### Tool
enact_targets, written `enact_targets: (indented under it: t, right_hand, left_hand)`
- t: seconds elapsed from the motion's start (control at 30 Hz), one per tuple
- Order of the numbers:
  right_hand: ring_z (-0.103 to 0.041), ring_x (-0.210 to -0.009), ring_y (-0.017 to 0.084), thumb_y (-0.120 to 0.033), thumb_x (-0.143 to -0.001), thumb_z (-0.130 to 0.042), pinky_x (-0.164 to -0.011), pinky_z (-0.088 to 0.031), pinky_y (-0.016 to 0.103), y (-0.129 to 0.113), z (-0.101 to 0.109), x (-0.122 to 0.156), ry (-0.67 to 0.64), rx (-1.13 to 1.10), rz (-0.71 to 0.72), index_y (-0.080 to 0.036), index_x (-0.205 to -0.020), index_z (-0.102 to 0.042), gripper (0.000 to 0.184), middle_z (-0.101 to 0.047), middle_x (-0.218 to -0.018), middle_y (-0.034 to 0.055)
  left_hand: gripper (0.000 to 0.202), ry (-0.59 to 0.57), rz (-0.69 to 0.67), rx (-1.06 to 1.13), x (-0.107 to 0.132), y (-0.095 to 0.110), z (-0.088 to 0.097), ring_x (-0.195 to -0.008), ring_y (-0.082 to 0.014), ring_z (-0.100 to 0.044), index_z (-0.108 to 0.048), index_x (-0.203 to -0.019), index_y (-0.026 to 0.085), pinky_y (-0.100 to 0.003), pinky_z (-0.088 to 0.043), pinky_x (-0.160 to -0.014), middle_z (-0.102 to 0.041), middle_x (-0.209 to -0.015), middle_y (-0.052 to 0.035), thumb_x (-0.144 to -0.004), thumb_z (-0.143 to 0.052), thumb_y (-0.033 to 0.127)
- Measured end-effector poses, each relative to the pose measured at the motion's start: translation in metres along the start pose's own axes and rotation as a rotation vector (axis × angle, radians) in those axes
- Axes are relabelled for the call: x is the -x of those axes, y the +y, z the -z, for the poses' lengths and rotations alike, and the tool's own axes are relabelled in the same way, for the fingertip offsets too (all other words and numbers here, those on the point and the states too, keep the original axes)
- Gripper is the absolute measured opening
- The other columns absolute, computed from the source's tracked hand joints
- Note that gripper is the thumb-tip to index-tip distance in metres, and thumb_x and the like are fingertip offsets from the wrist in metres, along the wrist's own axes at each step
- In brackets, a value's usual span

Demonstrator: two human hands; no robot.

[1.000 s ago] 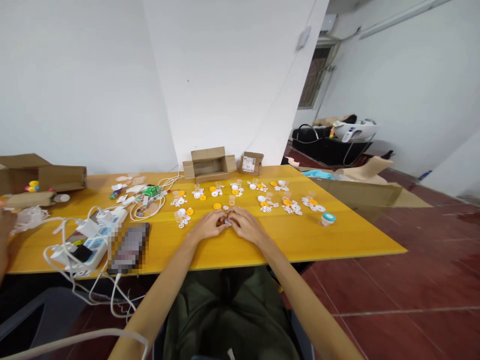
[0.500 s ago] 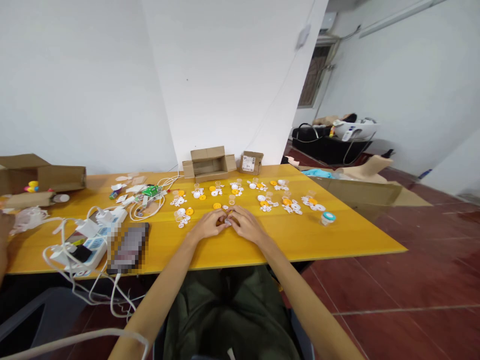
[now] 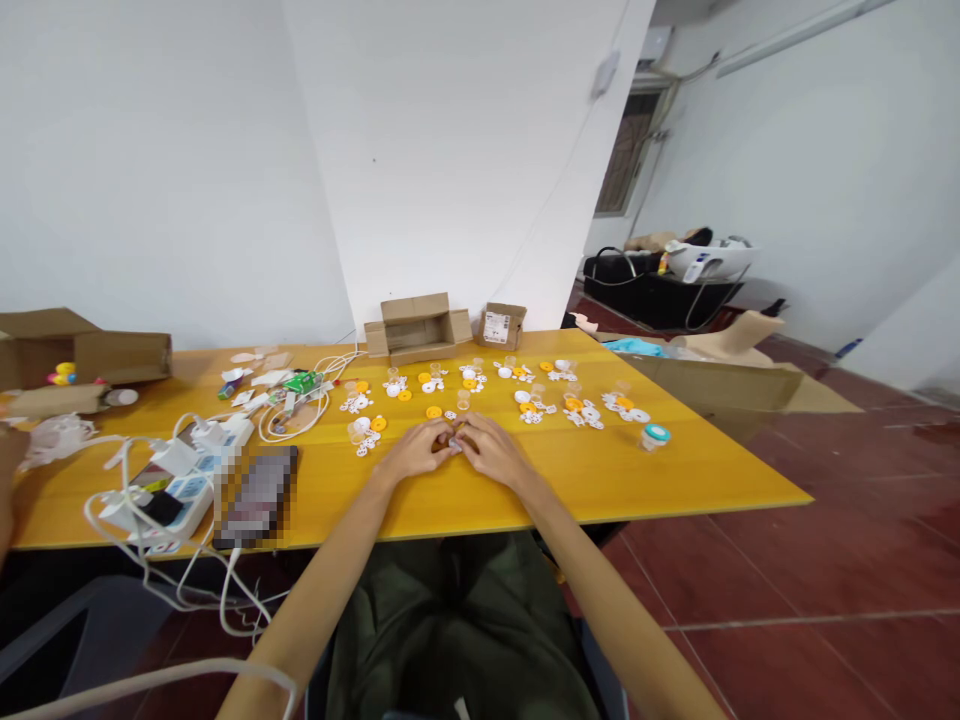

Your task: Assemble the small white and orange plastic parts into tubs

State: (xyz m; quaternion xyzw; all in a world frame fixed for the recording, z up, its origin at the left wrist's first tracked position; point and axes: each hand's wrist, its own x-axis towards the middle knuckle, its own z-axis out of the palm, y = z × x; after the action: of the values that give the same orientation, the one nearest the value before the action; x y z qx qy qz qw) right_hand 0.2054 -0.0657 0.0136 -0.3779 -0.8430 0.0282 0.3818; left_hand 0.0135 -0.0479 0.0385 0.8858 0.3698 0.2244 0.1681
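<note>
My left hand point(image 3: 417, 448) and my right hand point(image 3: 489, 446) meet above the near part of the yellow table, fingers bent inward and closed. Between the fingertips shows a small whitish piece point(image 3: 454, 446), too small to name and mostly covered by the fingers. Just beyond my hands are an orange disc point(image 3: 434, 412), a small white piece with holes point(image 3: 450, 414) and a clear cup point(image 3: 463, 400). Groups of clear cups, orange discs and white perforated pieces point(image 3: 363, 440) lie to both sides. A clear jar with a teal lid point(image 3: 657, 436) stands farther right.
At the left are a phone point(image 3: 259, 495), a white power strip point(image 3: 196, 490) and looping cables. An open cardboard box point(image 3: 420, 340) and a smaller box point(image 3: 502, 326) stand at the back. Another person's hand point(image 3: 10, 460) shows at the left edge.
</note>
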Motion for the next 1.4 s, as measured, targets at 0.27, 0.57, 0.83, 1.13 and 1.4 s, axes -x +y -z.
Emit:
enact_targets:
  t: [0.27, 0.57, 0.83, 1.13, 1.4]
  right_hand:
    - [-0.063, -0.096, 0.020, -0.012, -0.092, -0.051, -0.087, -0.051, 0.035, -0.0014, 0.0005, -0.0007, 0.033, -0.015, -0.003, -0.025, -0.082, -0.063, 0.019, -0.068, -0.103, 0.0053]
    - [-0.064, -0.092, 0.021, -0.015, -0.092, -0.051, -0.085, -0.051, 0.035, -0.0009, 0.0003, -0.0010, 0.076, -0.012, -0.038, -0.024, -0.082, -0.063, 0.018, -0.068, -0.100, 0.0062]
    - [-0.064, -0.094, 0.020, -0.014, -0.091, -0.053, -0.086, -0.051, 0.034, -0.0035, 0.0020, -0.0009, 0.049, -0.017, -0.021, -0.025, -0.081, -0.064, 0.018, -0.069, -0.101, 0.0054]
    - [-0.064, -0.093, 0.019, -0.012, -0.092, -0.052, -0.084, -0.051, 0.033, -0.0033, 0.0027, -0.0013, 0.031, -0.012, 0.000, -0.024, -0.081, -0.063, 0.019, -0.069, -0.099, 0.0052]
    - [-0.064, -0.093, 0.019, -0.013, -0.092, -0.053, -0.085, -0.051, 0.033, -0.0039, 0.0028, -0.0015, 0.039, -0.018, -0.005, -0.025, -0.082, -0.064, 0.019, -0.069, -0.101, 0.0049]
  left_hand:
    - [0.014, 0.003, -0.004, 0.007, 0.0006, 0.0016, 0.0010, -0.070, -0.0156, -0.052, -0.058, -0.083, 0.022, -0.028, -0.044, -0.070, -0.059, -0.078, 0.0005, -0.089, -0.055, 0.034]
    - [0.013, 0.018, -0.025, 0.013, 0.0007, 0.0027, 0.0013, -0.070, -0.0150, -0.052, -0.058, -0.084, 0.022, -0.027, -0.044, -0.070, -0.059, -0.078, 0.0009, -0.089, -0.055, 0.033]
    - [0.014, 0.008, -0.023, 0.001, 0.0002, 0.0008, 0.0006, -0.069, -0.0150, -0.050, -0.057, -0.082, 0.021, -0.027, -0.043, -0.069, -0.058, -0.079, 0.0005, -0.089, -0.054, 0.034]
    - [0.015, 0.016, -0.017, 0.004, 0.0002, 0.0003, 0.0000, -0.069, -0.0149, -0.051, -0.057, -0.081, 0.021, -0.027, -0.043, -0.070, -0.058, -0.078, 0.0011, -0.089, -0.056, 0.033]
    - [0.015, 0.012, -0.018, -0.002, 0.0002, 0.0002, 0.0006, -0.069, -0.0149, -0.050, -0.057, -0.083, 0.021, -0.027, -0.043, -0.068, -0.058, -0.077, 0.0010, -0.089, -0.055, 0.035]
